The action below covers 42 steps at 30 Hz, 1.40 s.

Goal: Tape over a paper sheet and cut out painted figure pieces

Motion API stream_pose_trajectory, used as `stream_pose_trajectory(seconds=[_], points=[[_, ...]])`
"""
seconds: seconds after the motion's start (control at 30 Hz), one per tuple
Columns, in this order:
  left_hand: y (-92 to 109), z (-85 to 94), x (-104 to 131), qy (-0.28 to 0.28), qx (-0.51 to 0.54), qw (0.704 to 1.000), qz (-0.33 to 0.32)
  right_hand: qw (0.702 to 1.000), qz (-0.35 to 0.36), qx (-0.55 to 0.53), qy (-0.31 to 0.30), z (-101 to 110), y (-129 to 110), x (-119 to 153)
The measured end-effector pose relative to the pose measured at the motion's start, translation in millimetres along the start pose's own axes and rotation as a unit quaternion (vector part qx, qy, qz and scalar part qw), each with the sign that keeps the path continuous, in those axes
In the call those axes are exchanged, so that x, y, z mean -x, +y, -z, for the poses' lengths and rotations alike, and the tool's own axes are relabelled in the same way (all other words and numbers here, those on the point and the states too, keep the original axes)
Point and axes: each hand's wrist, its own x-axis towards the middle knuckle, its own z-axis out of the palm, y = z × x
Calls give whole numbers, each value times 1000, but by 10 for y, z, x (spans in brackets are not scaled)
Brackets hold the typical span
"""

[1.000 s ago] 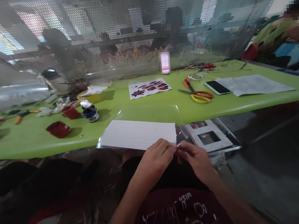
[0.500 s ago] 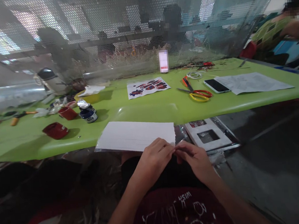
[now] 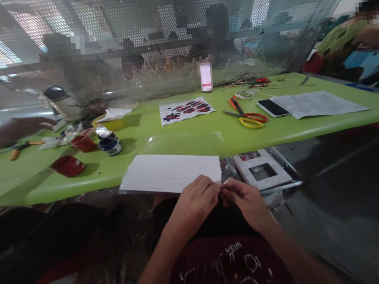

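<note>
A white sheet of paper [image 3: 172, 172] lies inside or on a clear plastic sleeve [image 3: 229, 167], which sticks out past the sheet's torn-looking right edge. Both rest at the table's front edge, over my lap. My left hand [image 3: 199, 202] is closed on the sheet's lower right corner, fingers bent and pressed together. Just beside it, my right hand [image 3: 244, 199] pinches the sleeve's edge, and its fingertips nearly meet those of my left. The exact spot they grip is partly hidden by the fingers.
On the green table [image 3: 137, 139] are scissors [image 3: 248, 117], a phone [image 3: 273, 108], a printed sheet [image 3: 187, 110], a drawing [image 3: 327, 103], an ink jar [image 3: 110, 144] and red cups [image 3: 67, 166]. A white frame box [image 3: 265, 171] sits right of my hands. Another person's arm [image 3: 14, 134] reaches in from the left.
Another person's arm has come in over the left end of the table. My hands keep nearly the same pinch at the sheet's corner; the view has shifted slightly.
</note>
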Motion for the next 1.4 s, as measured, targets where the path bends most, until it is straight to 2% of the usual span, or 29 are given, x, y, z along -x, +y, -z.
stream_pose_trajectory(seconds=[0.43,0.77,0.93,1.07,1.13,1.23,1.4], points=[[-54,-88,57,57,96,990,84,999,-34,-31,8,3,14,9],[-71,-76,79,37,116,985,120,998,-27,-53,-14,1,104,13],[-64,-112,101,24,112,988,103,996,-51,-72,18,-5,238,-46],[5,-186,214,70,124,982,121,993,-64,-76,59,-16,234,-79],[77,-252,311,91,152,974,142,991,-67,-82,86,-17,210,-86],[170,-382,448,77,228,951,192,985,-75,-100,122,-35,192,-95],[106,-558,456,58,374,873,307,978,-95,-136,125,-123,170,-93]])
